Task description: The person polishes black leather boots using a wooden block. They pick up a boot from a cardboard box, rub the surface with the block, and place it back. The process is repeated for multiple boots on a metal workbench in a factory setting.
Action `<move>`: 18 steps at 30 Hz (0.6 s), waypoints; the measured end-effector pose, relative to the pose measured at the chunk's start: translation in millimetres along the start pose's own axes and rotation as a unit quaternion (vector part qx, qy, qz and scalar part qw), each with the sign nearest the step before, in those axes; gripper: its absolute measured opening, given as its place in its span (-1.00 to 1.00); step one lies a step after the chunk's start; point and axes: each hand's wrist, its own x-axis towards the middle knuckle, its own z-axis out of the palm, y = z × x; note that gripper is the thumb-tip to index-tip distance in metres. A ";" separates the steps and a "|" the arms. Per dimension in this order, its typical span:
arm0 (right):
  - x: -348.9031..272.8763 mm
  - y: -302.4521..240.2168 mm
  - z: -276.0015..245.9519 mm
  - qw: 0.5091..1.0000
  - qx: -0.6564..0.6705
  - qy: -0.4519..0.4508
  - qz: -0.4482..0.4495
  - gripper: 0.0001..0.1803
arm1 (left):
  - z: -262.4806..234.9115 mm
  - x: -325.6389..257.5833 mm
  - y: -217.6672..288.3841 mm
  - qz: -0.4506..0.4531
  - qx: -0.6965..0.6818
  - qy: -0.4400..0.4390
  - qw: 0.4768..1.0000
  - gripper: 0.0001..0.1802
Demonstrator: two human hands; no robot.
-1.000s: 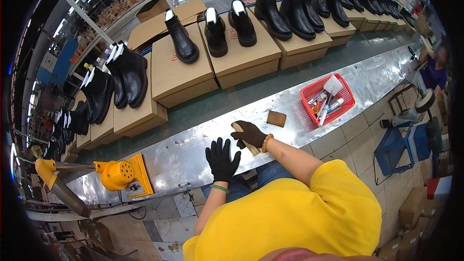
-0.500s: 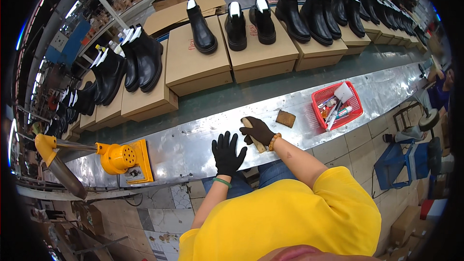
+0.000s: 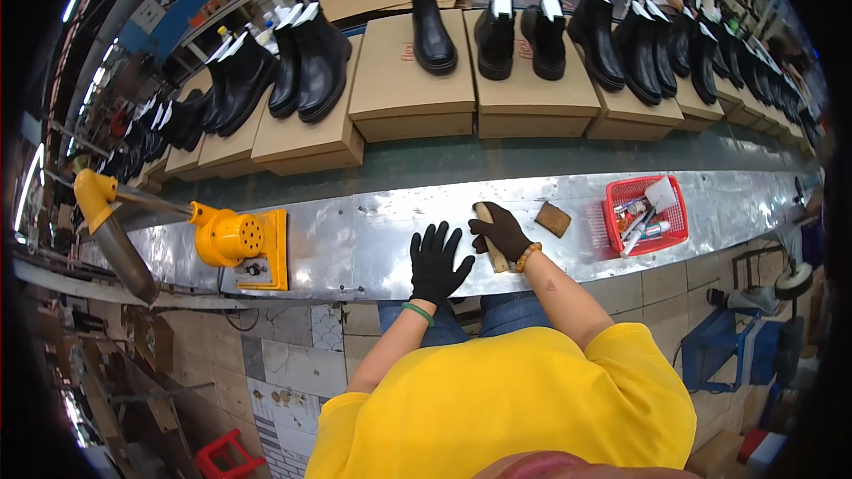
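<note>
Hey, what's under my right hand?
Your right hand grips a long pale block; both its ends show, over the metal bench. The block's middle and whatever is beneath your palm are covered.

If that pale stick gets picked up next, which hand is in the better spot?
Probably the right hand: its gloved fingers are curled over the pale stick. The left hand is spread open, palm down, apart from the stick.

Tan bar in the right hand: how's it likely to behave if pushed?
Probably stiff: the tan bar looks straight, no bend visible either side of the right hand. Might slide easily, as the metal bench looks smooth and shiny. Being long and narrow, it would likely swivel if pushed near one end.
</note>
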 end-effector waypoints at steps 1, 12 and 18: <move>0.4 0.2 -0.2 1.000 -0.004 0.002 -0.001 -0.52 | 0.8 -0.3 -0.6 0.002 -0.002 0.008 1.000 -0.38; 3.0 2.7 0.8 1.000 -0.013 -0.008 -0.010 -0.53 | -4.2 -0.3 -0.2 -0.007 -0.003 -0.002 1.000 -0.38; 1.7 2.2 2.7 1.000 -0.004 -0.001 -0.004 -0.51 | -3.4 -0.7 -2.0 -0.007 0.002 -0.005 1.000 -0.36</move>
